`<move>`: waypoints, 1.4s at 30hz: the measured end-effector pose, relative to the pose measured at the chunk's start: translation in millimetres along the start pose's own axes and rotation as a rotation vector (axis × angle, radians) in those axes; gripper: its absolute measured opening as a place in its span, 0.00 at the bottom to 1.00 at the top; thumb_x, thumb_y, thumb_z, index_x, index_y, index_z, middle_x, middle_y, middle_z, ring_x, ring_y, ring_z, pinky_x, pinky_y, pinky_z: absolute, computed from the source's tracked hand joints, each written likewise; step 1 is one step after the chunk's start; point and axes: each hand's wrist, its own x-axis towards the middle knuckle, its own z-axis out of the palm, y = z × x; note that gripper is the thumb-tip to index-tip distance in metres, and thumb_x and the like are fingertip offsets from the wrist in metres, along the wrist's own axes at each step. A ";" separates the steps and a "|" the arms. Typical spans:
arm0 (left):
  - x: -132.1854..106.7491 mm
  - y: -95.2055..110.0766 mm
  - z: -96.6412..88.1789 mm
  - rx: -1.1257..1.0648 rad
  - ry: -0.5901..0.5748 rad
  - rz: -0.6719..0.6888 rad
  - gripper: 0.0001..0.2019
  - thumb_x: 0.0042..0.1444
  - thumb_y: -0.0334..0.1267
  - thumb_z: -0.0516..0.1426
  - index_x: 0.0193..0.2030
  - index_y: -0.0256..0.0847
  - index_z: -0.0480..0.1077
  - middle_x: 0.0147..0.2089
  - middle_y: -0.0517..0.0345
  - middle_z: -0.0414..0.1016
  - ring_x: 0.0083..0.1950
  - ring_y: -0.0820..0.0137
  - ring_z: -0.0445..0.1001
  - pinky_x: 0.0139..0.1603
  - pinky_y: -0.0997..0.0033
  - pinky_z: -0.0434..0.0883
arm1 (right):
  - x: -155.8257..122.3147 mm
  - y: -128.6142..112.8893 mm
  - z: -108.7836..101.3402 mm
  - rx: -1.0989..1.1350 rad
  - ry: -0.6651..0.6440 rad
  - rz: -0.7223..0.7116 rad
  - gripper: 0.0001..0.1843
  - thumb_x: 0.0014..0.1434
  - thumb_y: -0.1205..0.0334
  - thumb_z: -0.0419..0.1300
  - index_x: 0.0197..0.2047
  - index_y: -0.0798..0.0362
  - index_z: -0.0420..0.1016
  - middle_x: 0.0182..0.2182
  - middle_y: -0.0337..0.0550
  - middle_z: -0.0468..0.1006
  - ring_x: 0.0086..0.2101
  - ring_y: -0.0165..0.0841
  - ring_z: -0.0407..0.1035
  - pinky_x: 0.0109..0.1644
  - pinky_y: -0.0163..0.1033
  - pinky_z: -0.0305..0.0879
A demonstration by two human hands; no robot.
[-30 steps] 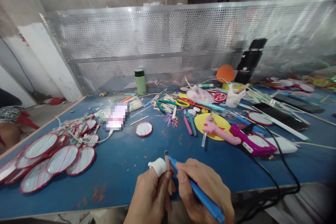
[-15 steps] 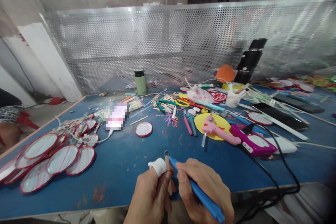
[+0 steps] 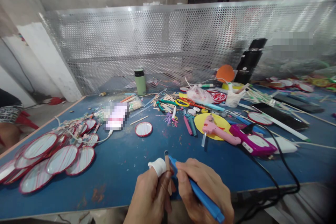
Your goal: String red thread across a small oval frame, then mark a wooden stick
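Low in the view, my left hand (image 3: 151, 196) is closed around a thin wooden stick (image 3: 167, 168) held upright; its forefinger is wrapped in white tape (image 3: 158, 166). My right hand (image 3: 204, 189) grips a blue pen-like tool (image 3: 199, 194), whose tip touches the top of the stick. Both hands hover over the near edge of the blue table (image 3: 123, 161).
Several red-rimmed round discs (image 3: 49, 157) lie at the left, one small disc (image 3: 143, 128) in the middle. A pink glue gun (image 3: 219, 131) on a yellow disc, a magenta device (image 3: 252, 141) with black cable, a green bottle (image 3: 140, 82), scissors and sticks clutter the far table. A perforated metal screen (image 3: 183, 42) stands behind.
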 end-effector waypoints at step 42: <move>-0.4 1.0 0.0 0.029 0.019 0.027 0.18 0.69 0.49 0.51 0.35 0.39 0.70 0.19 0.66 0.64 0.18 0.76 0.66 0.22 0.80 0.62 | 7.3 -3.0 2.0 0.008 0.049 0.012 0.06 0.63 0.71 0.59 0.40 0.53 0.76 0.27 0.38 0.83 0.28 0.30 0.79 0.35 0.33 0.76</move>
